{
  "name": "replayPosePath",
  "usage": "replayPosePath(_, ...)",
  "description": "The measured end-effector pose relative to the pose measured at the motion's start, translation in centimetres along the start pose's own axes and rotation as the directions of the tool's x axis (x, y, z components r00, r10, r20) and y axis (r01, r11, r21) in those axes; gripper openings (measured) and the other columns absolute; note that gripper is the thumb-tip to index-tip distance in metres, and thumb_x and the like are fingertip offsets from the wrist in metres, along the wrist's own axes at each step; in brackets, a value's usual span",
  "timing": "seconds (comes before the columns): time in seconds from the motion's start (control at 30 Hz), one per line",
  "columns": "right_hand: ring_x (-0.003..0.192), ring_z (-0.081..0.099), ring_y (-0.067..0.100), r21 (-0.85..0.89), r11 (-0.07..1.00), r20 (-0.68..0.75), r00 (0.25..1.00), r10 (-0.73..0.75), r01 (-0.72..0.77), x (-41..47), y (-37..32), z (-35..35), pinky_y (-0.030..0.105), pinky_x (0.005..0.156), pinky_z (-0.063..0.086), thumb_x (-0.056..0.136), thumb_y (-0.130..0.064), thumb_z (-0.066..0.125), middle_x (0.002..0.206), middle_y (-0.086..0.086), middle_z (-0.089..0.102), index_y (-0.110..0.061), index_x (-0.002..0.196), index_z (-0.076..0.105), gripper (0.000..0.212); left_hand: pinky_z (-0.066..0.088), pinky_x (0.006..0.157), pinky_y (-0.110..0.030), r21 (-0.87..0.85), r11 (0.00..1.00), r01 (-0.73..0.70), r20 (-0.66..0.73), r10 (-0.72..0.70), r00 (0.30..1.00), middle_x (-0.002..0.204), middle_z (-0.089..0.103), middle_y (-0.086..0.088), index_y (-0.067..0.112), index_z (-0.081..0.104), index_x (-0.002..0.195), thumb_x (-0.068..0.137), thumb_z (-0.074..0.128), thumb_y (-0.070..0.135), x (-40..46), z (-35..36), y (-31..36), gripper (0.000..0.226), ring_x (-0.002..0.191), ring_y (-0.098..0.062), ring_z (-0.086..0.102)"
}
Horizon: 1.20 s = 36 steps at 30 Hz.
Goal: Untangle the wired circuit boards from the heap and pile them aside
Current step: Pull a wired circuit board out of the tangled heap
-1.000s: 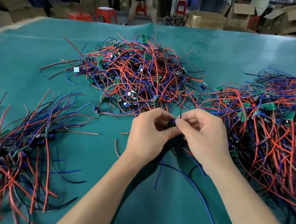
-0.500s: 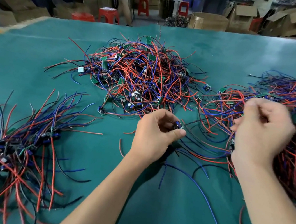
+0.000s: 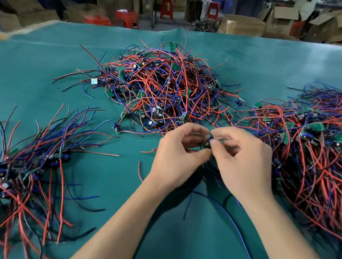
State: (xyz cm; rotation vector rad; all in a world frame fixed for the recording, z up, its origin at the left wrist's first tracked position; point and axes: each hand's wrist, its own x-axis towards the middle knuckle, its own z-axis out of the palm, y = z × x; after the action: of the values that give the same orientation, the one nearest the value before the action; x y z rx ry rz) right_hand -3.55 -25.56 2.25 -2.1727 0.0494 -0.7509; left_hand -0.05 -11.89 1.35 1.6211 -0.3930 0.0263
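Teal table mat [image 3: 260, 71] carrying three wire masses. Left hand [image 3: 178, 154] and right hand [image 3: 246, 163] are meeting at centre, both pinching one small circuit board [image 3: 206, 143]. Tangled heap [image 3: 166, 91] is lying just behind them; sorted pile [image 3: 19, 170] is lying at left; larger tangle [image 3: 319, 153] is lying at right.

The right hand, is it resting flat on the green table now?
No, the right hand is raised, pinching a small circuit board together with the left hand.
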Motion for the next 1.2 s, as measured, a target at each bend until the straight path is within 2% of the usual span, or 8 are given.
replayPosePath(0.33,0.068,0.072,0.006,0.06,0.998,-0.037,0.999,-0.013,0.015,-0.2,-0.3,-0.1,0.036,0.071,0.061,0.083,-0.003,0.077,0.08,-0.01,0.076,-0.02,0.089,0.077,0.017,0.059,0.082,-0.031,-0.194,0.979,0.054,0.048,-0.046,0.998,0.099,0.075,-0.012,-0.002,0.062,0.105,0.079,0.056,-0.023,0.1,-0.3,0.6,0.034,0.095,-0.019,0.072)
replayPosePath(0.47,0.085,0.07,0.023,-0.198,0.952,-0.298,0.911,-0.284,0.233,1.1,0.2,-2.5,0.032,0.085,0.054,0.088,-0.002,0.07,0.096,0.006,0.076,-0.009,0.093,0.077,0.011,0.058,0.067,-0.027,-0.204,0.973,0.105,0.045,-0.098,0.994,0.092,0.074,-0.012,0.002,0.063,0.097,0.078,0.04,-0.024,0.0,-0.2,0.6,0.039,0.089,-0.02,0.073)
replayPosePath(0.6,0.112,0.063,0.043,-0.474,0.88,-0.365,0.901,-0.235,0.038,2.6,2.7,-5.6,0.036,0.103,0.037,0.087,-0.008,0.067,0.127,0.017,0.07,-0.005,0.103,0.078,0.019,0.05,0.05,-0.022,-0.135,0.982,0.132,0.095,-0.12,0.988,0.079,0.073,-0.007,0.011,0.061,0.084,0.075,0.036,-0.02,-0.3,-0.2,1.0,0.04,0.074,-0.016,0.071)
replayPosePath(0.7,0.106,0.062,0.047,-0.503,0.859,-0.388,0.862,-0.327,0.099,1.8,2.2,-4.6,0.043,0.099,0.041,0.082,-0.002,0.067,0.122,0.022,0.068,-0.006,0.095,0.08,0.019,0.047,0.042,-0.023,-0.122,0.979,0.165,0.144,-0.147,0.979,0.086,0.075,-0.01,0.011,0.061,0.086,0.076,0.035,-0.018,-0.5,0.0,1.2,0.041,0.082,-0.017,0.073)
replayPosePath(0.77,0.096,0.065,0.042,-0.465,0.857,-0.345,0.845,-0.407,0.223,1.3,1.1,-3.2,0.043,0.092,0.044,0.081,-0.001,0.068,0.11,0.017,0.072,-0.009,0.09,0.08,0.017,0.046,0.04,-0.023,-0.132,0.975,0.181,0.182,-0.156,0.971,0.088,0.075,-0.011,0.011,0.061,0.087,0.076,0.034,-0.018,-0.6,0.1,1.4,0.041,0.087,-0.018,0.074)
replayPosePath(0.83,0.088,0.067,0.035,-0.309,0.92,-0.23,0.92,-0.318,0.241,0.8,0.2,-1.8,0.039,0.086,0.048,0.084,-0.004,0.068,0.095,0.007,0.074,-0.011,0.093,0.081,0.017,0.046,0.039,-0.023,-0.144,0.97,0.197,0.232,-0.161,0.959,0.082,0.074,-0.01,0.009,0.061,0.086,0.075,0.034,-0.019,-0.7,0.1,1.5,0.04,0.081,-0.02,0.074)
replayPosePath(0.97,0.08,0.069,0.019,-0.079,0.997,0.181,0.983,0.035,-0.021,0.2,0.2,-0.5,0.029,0.08,0.051,0.094,-0.007,0.061,0.084,-0.004,0.078,-0.03,0.092,0.079,0.028,0.042,0.037,-0.021,-0.09,0.969,0.23,0.339,-0.188,0.922,0.068,0.07,-0.012,0.005,0.057,0.081,0.073,0.034,-0.02,-0.8,0.3,1.4,0.035,0.063,-0.024,0.07)
replayPosePath(1.2,0.079,0.073,0.022,0.058,0.971,0.388,0.902,0.191,-0.231,0.7,0.3,-0.6,0.046,0.077,0.059,0.081,-0.02,0.069,0.079,-0.006,0.078,-0.03,0.088,0.081,0.017,0.038,0.038,-0.018,-0.08,0.963,0.256,0.544,-0.173,0.821,0.058,0.066,-0.013,0.009,0.059,0.067,0.066,0.039,0.001,-1.0,-0.6,2.0,0.021,0.051,-0.023,0.067)
